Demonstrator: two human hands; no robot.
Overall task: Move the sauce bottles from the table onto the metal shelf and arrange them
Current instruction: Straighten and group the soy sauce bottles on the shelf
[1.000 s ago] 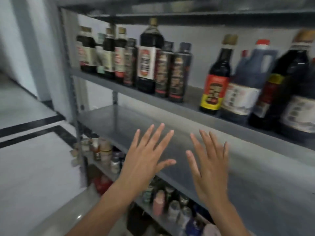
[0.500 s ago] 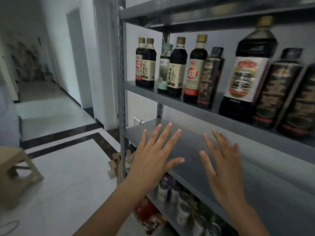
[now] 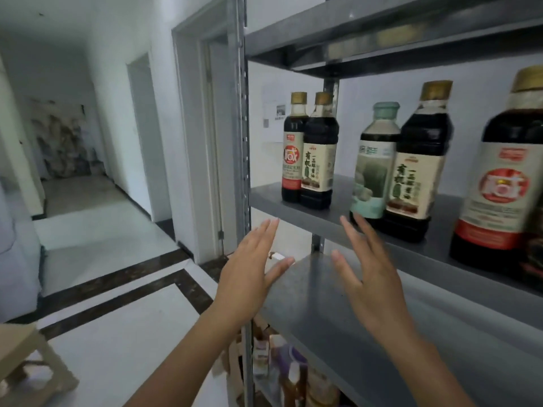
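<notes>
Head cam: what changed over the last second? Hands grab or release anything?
The view swung left along the metal shelf: the jugs and tall bottles at the right dropped out of frame, and the leftmost sauce bottles, the doorway and a wooden stool came in. Nothing was taken or let go. The left hand and right hand stay open and empty, fingers spread, before the bare middle tier.

Five sauce bottles [image 3: 318, 151] stand upright on the metal shelf [image 3: 340, 198].
</notes>
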